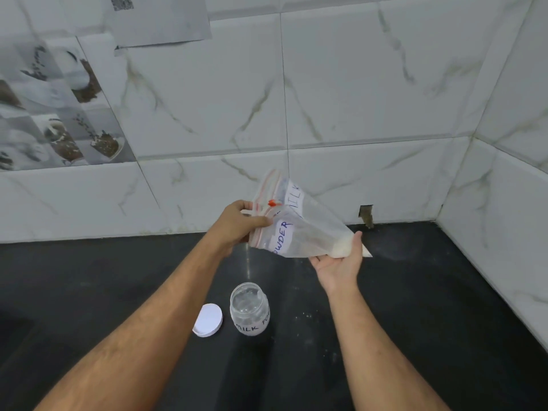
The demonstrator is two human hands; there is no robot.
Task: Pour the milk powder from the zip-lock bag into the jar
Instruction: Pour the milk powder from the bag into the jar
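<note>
A home kitchen: a dark stone surface (415, 321) runs into a corner of white marble-look wall tiles (355, 84), with decorative tiles (59, 114) picturing cups and food at far left, and a paper (160, 19) stuck above them.

A: colours, quick?
B: counter (415, 336) black, faint white dust specks. wall tiles (370, 84) white marble w/ grey-olive veins.
A: bag?
B: zip-lock bag (308, 232) clear, red zip lines, orange-red slider, white label w/ blue handwriting. powder (344, 247) off-white.
A: jar?
B: jar (249, 308) clear, white label, dark lettering. lid (208, 320) plain white.
A: anything else?
B: printed tiles (59, 114) left side, grey/brown cup pics. paper sheet (160, 19) grey-white w/ dark QR-ish patch.
</note>
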